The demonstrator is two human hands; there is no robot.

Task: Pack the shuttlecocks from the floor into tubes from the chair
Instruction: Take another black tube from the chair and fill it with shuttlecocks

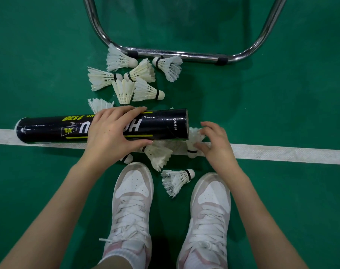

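Black cardboard tube [103, 126] with yellow lettering, lying level across the view, gripped around its middle by the left hand [111, 133]: fingers curled over the far side, thumb under the near edge. Open end of the tube toward the right, marked "PUSH IN", just beside a white feather shuttlecock [193, 140]. Right hand [215, 144] at that shuttlecock, fingers bent around its skirt and touching the feathers, cork pointing toward the shoes; a firm pinch or a mere touch, hard to say. Closed end of the tube out to the left, above the white court line [281, 153].

Under the tube and the left wrist, two more shuttlecocks [159, 155], partly hidden, on the line. Another one [176, 180] on the green floor [281, 94] between the toes of two white lace-up shoes [132, 202]. Beyond the tube, a loose heap of shuttlecocks [126, 80], corks facing various ways, some overlapping, one half hidden behind the tube. Farther still, the chrome tubular base of a chair [177, 54] resting on the floor, with one shuttlecock touching its left bend.
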